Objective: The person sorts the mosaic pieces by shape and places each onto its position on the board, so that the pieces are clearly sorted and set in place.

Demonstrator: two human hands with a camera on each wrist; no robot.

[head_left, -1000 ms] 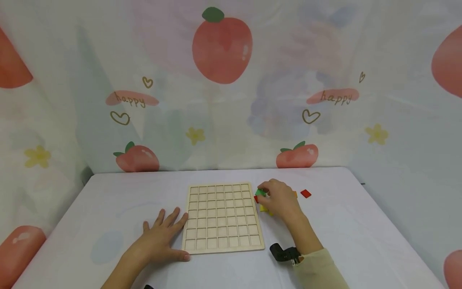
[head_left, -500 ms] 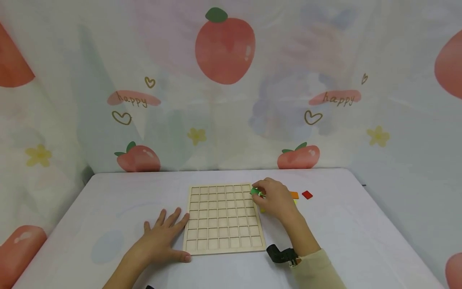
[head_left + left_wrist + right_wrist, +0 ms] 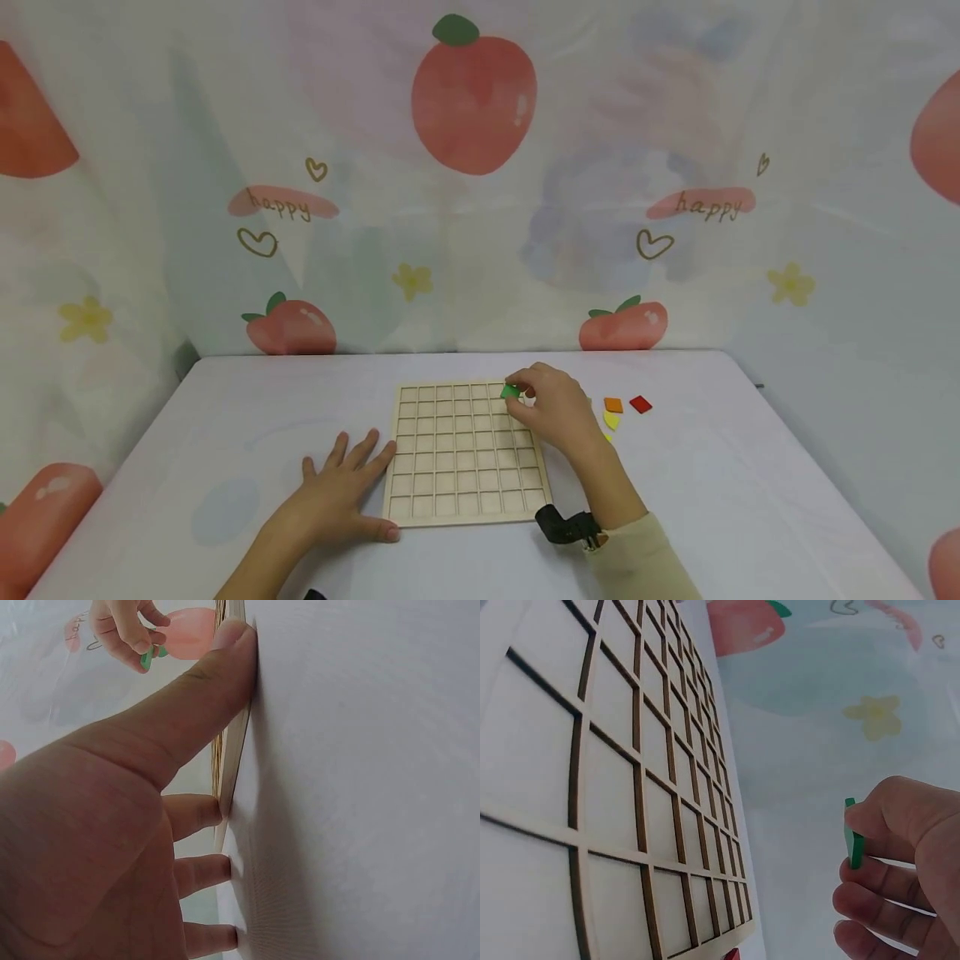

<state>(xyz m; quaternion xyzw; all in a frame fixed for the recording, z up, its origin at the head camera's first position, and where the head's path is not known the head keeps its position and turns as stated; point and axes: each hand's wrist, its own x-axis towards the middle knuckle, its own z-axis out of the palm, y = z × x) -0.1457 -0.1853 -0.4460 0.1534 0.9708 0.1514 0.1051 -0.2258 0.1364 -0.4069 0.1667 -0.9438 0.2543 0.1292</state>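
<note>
A pale wooden grid board (image 3: 457, 450) lies flat on the table, its square cells bare where they show. Over its far right corner, my right hand (image 3: 553, 404) pinches a small flat green tile (image 3: 511, 391) between thumb and fingers. In the right wrist view that green tile (image 3: 853, 834) is seen edge-on, held apart from the board (image 3: 641, 769). My left hand (image 3: 333, 492) rests with spread, straight fingers at the board's left side. In the left wrist view its thumb (image 3: 206, 679) touches the board's edge.
Right of the board lie loose tiles: an orange square (image 3: 613, 405), a red one (image 3: 641, 404) and a yellow piece (image 3: 612, 420). More yellow shows partly behind the right forearm. A printed cloth (image 3: 472, 250) hangs behind the white table (image 3: 247, 400).
My right hand has carried the green tile leftward from the loose pieces to above the board's far right corner. The left hand stays where it was.
</note>
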